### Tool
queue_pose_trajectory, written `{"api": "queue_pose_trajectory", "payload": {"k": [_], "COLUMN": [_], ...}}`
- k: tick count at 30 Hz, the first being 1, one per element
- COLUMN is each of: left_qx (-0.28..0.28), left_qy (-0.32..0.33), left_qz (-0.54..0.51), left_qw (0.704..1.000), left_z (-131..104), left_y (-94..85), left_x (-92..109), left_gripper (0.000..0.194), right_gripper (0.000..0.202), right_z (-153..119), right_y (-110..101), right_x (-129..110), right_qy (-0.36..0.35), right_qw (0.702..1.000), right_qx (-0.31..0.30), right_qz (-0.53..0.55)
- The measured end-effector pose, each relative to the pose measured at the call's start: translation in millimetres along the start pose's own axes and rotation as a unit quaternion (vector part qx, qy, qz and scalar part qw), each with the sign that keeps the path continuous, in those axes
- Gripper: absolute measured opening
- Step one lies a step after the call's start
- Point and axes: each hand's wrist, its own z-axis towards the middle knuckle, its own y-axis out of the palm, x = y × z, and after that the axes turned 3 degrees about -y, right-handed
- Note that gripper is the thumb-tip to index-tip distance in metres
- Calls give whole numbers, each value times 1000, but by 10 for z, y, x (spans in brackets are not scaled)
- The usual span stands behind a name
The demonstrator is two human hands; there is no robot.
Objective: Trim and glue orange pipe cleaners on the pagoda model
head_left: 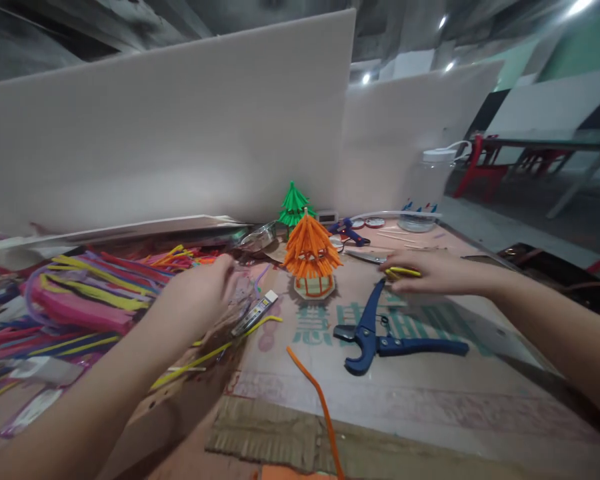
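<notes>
My right hand [423, 272] is at the right of the work surface, its fingers closed around the yellow handles of a pair of scissors [365, 256]. The blades point left. My left hand [207, 283] hovers by the near edge of the pile of pipe cleaners [95, 287]; its fingers are blurred and partly hidden. Between my hands stands a small pavilion model [310, 250] with an orange tiered roof on a pale base. Blue pipe cutters [375, 337] lie open in front of my right hand. A bent orange pipe cleaner [320, 393] lies nearer to me.
Behind the pavilion stands a green tiered model [293, 203]. A blue glue gun [350, 231] and a clear water jug [423, 190] are at the back. A white board [180, 133] rises behind. Corrugated cardboard [265, 430] lies at the front, a small labelled case [255, 312] left of centre.
</notes>
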Motion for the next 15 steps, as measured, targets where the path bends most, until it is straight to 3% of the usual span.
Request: {"api": "queue_pose_trajectory", "payload": {"k": [3, 5, 7, 9, 12, 15], "left_qx": [-59, -100, -182, -275, -254, -227], "left_qy": [98, 164, 257, 327, 355, 370], "left_qz": [-178, -252, -272, -281, -262, -253], "left_qw": [977, 948, 909, 859, 861, 865], "left_z": [-79, -123, -156, -180, -218, -238], "left_y": [15, 127, 287, 457, 631, 620], "left_x": [333, 495, 574, 593, 586, 520], "left_gripper": [30, 28, 21, 35, 18, 15], "right_gripper": [98, 108, 94, 73, 53, 48], "right_z": [-119, -145, -128, -91, -53, -54], "right_y": [4, 87, 175, 236, 306, 416], "right_x": [-362, -560, -689, -758, -815, -855], "right_qy": [-114, -123, -127, -127, -115, -103], "right_qw": [987, 986, 988, 990, 993, 992], "right_qx": [-101, -110, -85, -56, -29, -8], "right_qz": [56, 38, 23, 12, -20, -71]}}
